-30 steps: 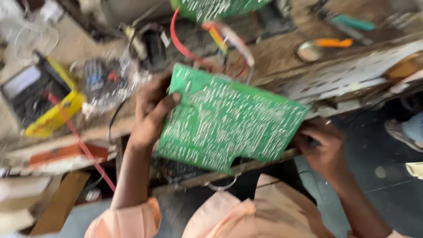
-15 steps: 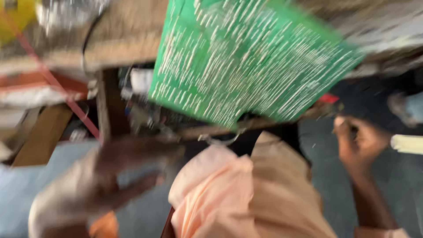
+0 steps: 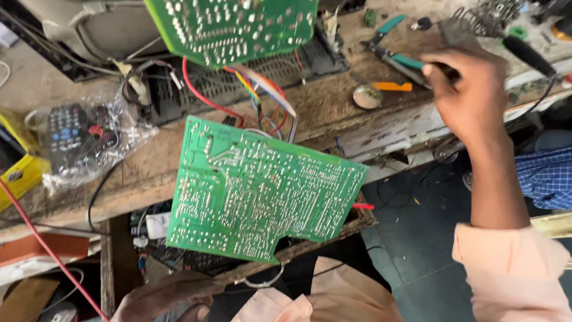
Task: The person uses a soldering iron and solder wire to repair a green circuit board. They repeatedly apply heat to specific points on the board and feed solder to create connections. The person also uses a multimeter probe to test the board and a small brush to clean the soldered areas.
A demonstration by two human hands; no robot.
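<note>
A green circuit board (image 3: pixel 262 191) lies solder side up, tilted over the bench edge and an open wooden drawer (image 3: pixel 357 223), with coloured wires (image 3: pixel 262 89) running from its top edge. My left hand (image 3: pixel 164 298) is low at the bottom of the view, fingers lying by the drawer's front edge below the board and holding nothing. My right hand (image 3: pixel 471 98) is raised over the bench at the right, closed around a dark soldering iron whose black handle (image 3: pixel 527 55) sticks out behind it.
A second green board (image 3: pixel 232 24) stands at the top. A remote in a plastic bag (image 3: pixel 74 134) and a yellow meter (image 3: pixel 21 176) lie left. Teal-handled pliers (image 3: pixel 396 45), a round tin (image 3: pixel 366 95) and a wire coil stand (image 3: pixel 485 15) sit right. Another person's blue checked sleeve (image 3: pixel 548 176) is at the right edge.
Both hands have let go of the board's edges. My left hand dropped below the board. My right hand rose to the bench and closed on the soldering iron.
</note>
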